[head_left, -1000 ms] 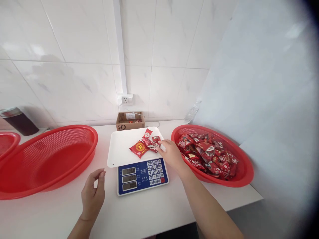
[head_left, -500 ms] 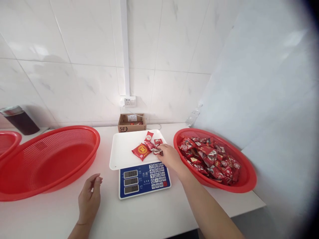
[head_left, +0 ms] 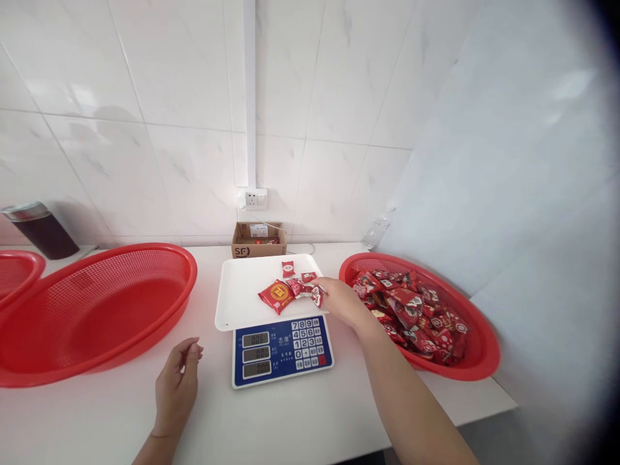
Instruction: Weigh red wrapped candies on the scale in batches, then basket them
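My right hand point(head_left: 339, 300) is over the right side of the scale's white pan point(head_left: 242, 300), its fingertips closed on the edge of a small red-and-white snack packet point(head_left: 317, 296). Beside that packet lie a larger red packet with a yellow disc point(head_left: 277, 296), a pink-and-red packet point(head_left: 297, 287) and small red packets, one at the back point(head_left: 288, 268). Below the pan, the digital scale point(head_left: 283, 352) has a blue panel with number keys and lit readouts. My left hand point(head_left: 177, 381) hovers left of the scale, fingers curled against the thumb, nothing visible in it.
On the right, a red basket point(head_left: 484, 352) holds many red packets. A bare-bottomed red basket point(head_left: 116, 316) stands left, with another red basket point(head_left: 17, 268) beyond it. Behind the scale are a small cardboard box point(head_left: 259, 248), a wall socket point(head_left: 254, 199) and a clear bottle point(head_left: 378, 229).
My right hand has shifted slightly right, and the packet at its fingertips has turned more upright. The small packet at the back lies straighter. My left hand keeps its pose.
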Demonstrator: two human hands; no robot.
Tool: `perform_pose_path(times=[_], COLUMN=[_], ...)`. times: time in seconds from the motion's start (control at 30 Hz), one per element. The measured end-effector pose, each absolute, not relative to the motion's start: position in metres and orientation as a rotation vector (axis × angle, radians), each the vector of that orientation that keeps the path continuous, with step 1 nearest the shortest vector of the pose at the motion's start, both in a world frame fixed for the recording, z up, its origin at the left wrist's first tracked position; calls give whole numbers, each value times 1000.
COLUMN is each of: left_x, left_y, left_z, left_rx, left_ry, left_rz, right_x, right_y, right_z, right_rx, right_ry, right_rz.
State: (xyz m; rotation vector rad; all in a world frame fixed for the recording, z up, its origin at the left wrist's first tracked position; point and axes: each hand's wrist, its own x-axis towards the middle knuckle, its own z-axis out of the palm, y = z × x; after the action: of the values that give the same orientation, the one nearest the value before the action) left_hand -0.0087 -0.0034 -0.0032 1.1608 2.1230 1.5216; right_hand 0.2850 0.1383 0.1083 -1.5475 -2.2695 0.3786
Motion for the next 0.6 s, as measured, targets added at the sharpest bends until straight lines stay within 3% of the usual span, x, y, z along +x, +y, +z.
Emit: perform_pose_path(times=[0.6], left_x=[-9], left_y=[-4], left_z=[-3], left_rx=[1118], left_ry=[2096], left_rz=[1513], right_x=[283], right_y=[147], right_z=[92], right_rx=[-1586], right_ry=[-2093], right_rz=[428])
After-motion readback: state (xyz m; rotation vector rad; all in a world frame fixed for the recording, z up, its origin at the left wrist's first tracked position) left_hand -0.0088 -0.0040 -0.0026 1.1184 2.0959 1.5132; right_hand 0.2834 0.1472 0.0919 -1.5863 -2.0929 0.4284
